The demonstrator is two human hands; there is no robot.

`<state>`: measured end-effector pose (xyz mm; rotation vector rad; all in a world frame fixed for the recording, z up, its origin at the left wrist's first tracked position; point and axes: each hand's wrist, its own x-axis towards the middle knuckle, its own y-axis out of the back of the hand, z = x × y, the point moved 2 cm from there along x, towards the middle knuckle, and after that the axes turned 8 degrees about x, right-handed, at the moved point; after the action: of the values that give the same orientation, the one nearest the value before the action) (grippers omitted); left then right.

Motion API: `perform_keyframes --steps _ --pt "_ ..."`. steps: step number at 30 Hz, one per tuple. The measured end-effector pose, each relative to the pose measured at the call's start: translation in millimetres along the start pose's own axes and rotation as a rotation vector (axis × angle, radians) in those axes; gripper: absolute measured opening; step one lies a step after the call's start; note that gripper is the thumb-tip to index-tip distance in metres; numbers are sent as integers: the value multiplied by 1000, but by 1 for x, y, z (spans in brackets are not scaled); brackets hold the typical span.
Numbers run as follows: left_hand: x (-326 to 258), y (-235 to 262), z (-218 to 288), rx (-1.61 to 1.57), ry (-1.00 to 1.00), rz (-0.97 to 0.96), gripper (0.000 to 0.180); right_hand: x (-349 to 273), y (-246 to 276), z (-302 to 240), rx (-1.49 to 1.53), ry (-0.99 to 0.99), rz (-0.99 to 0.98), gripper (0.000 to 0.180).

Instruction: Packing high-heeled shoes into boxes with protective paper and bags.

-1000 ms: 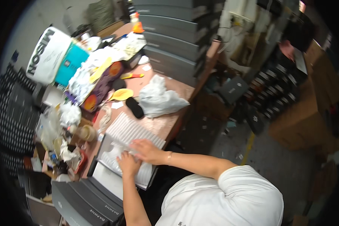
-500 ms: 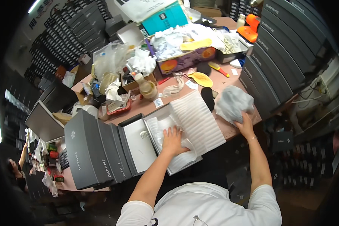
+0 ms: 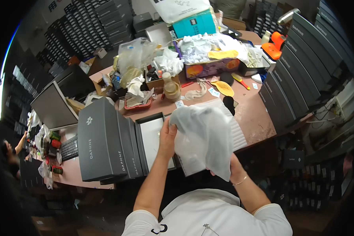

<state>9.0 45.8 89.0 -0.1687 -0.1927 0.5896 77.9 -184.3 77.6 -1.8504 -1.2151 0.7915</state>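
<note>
A thin, greyish-white translucent sheet or bag (image 3: 202, 135) is held up in front of me, its lower right corner hanging down. My left hand (image 3: 168, 137) is closed on its upper left edge, thumb on top. At its lower right side my right hand (image 3: 235, 169) grips it, most of the fingers hidden behind the material. Beneath it lies an open grey shoe box (image 3: 190, 167), largely covered from view. White ribbed foam wrap (image 3: 238, 135) sticks out to the right of the material. The box's lid, white inside (image 3: 151, 135), lies to the left.
Dark shoe boxes (image 3: 102, 145) stand on edge at left beside a monitor (image 3: 53, 104) and keyboard (image 3: 70, 148). A tall box stack (image 3: 299, 74) rises at right. Across the pink table (image 3: 257, 124) are a glass jar (image 3: 172, 89), insoles (image 3: 224, 88), a brush (image 3: 241, 80) and a purple carton (image 3: 210, 69).
My right hand has brought the crumpled material from the table's right side over the box, where it is now spread out. My left hand has left the box's foam and taken hold of it.
</note>
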Motion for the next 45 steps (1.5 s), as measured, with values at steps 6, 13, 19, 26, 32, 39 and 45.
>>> perform_keyframes --steps 6,13,19,26,32,39,45 --pt "-47 -35 -76 -43 338 95 72 73 62 75 376 -177 343 50" --pt "-32 -35 -170 289 381 211 90 14 22 40 -128 -160 304 41" --pt "-14 -46 -172 518 427 174 81 -52 109 -11 -515 -160 496 22" --pt "-100 39 -75 688 68 466 29 55 117 -53 -773 341 432 60" --pt "-100 67 -129 1188 421 9 33 107 31 48 -2170 216 -258 75" --pt "-93 88 -3 423 157 157 22 80 35 42 -2283 338 -140 64" --pt "-107 19 40 -422 152 42 30 92 52 -2 -777 203 73 67"
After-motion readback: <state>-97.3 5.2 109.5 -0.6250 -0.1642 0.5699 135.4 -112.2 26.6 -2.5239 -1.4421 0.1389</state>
